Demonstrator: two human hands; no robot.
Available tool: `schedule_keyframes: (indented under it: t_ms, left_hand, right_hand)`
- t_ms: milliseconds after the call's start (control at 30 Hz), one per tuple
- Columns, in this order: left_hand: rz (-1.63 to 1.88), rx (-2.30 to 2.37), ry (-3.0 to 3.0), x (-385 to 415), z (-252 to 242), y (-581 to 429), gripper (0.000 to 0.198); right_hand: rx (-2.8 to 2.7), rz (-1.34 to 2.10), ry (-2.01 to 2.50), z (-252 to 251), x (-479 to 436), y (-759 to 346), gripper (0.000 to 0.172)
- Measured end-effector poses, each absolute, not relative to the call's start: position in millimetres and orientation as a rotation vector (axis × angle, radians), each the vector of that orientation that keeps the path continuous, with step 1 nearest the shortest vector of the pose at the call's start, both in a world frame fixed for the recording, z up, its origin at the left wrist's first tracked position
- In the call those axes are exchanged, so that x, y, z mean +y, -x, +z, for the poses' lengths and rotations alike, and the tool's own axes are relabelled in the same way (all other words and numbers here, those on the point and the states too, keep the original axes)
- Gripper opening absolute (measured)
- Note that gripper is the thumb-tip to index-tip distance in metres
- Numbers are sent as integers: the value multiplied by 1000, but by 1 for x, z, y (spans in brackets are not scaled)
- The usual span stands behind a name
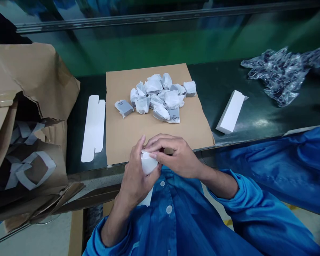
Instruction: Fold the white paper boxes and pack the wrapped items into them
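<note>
A white carton (148, 164) is held upright near my chest, just off the front edge of the cardboard sheet. My left hand (137, 174) wraps round its side, the thumb across the front. At its top, my right hand (174, 154) has its fingers bent and pinched on the edge. Beyond my hands, several white paper-wrapped pieces (153, 87) lie heaped on the cardboard sheet (138, 137), with one grey and white wrapped piece (124, 108) apart at the left. A flat white carton blank (92, 128) lies left of the sheet.
A formed white box (231, 113) lies on the dark table (258, 122) at the right. Behind it are clear plastic-wrapped items (281, 73). A torn brown carton (29, 71) with white paper strips (32, 170) stands at the left. Another person's blue sleeve (290, 160) is at the right edge.
</note>
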State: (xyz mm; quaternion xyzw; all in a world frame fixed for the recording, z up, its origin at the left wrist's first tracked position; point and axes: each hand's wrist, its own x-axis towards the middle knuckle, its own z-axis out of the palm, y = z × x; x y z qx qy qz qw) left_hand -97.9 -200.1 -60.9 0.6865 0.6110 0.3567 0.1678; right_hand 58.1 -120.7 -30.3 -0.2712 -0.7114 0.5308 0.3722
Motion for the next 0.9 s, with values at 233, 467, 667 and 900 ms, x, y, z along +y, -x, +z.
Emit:
schedule_keyframes:
  t_ms: [233, 467, 667, 900]
  left_hand:
    - [1023, 1727, -1975, -207, -61, 97, 82]
    - [1041, 1693, -1881, -209, -63, 98, 74]
    - [1410, 1821, -1405, -199, -71, 97, 59]
    - [1849, 1963, -1268, -170, -74, 138, 54]
  right_hand:
    - [-1907, 931, 512, -50, -143, -57, 21]
    - [-1900, 760, 553, -61, -149, -43, 12]
    - [-1850, 1069, 675, -62, -149, -46, 40]
    - [-2187, 1471, 841, -51, -118, -40, 49]
